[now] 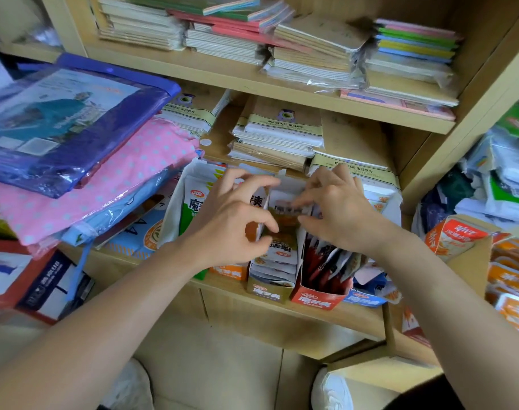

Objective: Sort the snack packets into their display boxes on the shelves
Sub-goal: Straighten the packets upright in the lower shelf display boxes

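Observation:
On the lower shelf stand several open display boxes in a row. The brown box (268, 291) holds several white-and-brown snack packets (281, 250). To its right a red box (317, 298) is full of red packets (326, 261). My left hand (231, 220) hovers over the brown box with thumb and fingers curled round the left side of its packets. From the right, my right hand (338, 208) pinches the top of the same packets with its fingertips. A white-and-green box (190, 202) stands to the left, partly behind my left hand.
An orange box (228, 270) and a blue box (364, 300) flank the row. Orange packets (506, 282) and a carton (453, 235) lie at the right. Bagged raincoats (74, 137) pile up at the left. Notebook stacks (279, 137) fill the shelves above.

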A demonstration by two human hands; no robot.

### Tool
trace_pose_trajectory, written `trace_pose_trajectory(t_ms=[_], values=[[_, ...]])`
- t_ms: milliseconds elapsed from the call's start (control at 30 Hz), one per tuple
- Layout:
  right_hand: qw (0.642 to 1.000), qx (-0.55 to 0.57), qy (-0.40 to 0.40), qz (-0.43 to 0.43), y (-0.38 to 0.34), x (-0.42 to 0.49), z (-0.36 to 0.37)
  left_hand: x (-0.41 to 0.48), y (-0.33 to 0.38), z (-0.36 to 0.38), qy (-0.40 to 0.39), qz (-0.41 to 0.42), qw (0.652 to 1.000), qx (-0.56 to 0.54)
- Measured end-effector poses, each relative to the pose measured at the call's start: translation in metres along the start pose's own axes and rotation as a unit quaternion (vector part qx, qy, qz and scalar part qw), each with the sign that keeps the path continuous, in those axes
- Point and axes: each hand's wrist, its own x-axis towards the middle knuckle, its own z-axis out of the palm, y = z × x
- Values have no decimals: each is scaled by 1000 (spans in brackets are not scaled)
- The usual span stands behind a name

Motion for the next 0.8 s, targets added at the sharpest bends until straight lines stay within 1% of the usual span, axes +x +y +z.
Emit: trace_pose_trajectory(t_ms=[67,100,167,233,300,433,500,600,667,733,800], values=[[999,-10,-26,31,2,0,-3,-7,-2,-2,-66,-11,998,16],[999,-9,-31,41,3,-1,-5,-8,-2,-2,-85,-15,996,28],[998,-1,-36,48,2,-2,-6,-8,1,-4,-92,-17,994,52],[998,5,-39,45,2,-3,-6,-7,2,-1,-65,11,995,72],[998,21,-45,43,3,-4,-7,-6,1,4,-20,24,996,86],[998,46,-20,25,6,-6,-4,1,-4,11,86,-15,994,70],[999,38,4,28,6,-5,1,4,-2,13,101,-21,994,46],[999,20,23,31,6,-2,5,5,5,15,96,-37,994,23],[999,17,29,31,5,1,6,3,7,11,77,-53,995,-23],[998,20,41,33,5,2,7,-1,3,7,0,-69,995,-68],[998,20,44,37,5,3,8,-3,-1,4,-73,-47,995,-55]])
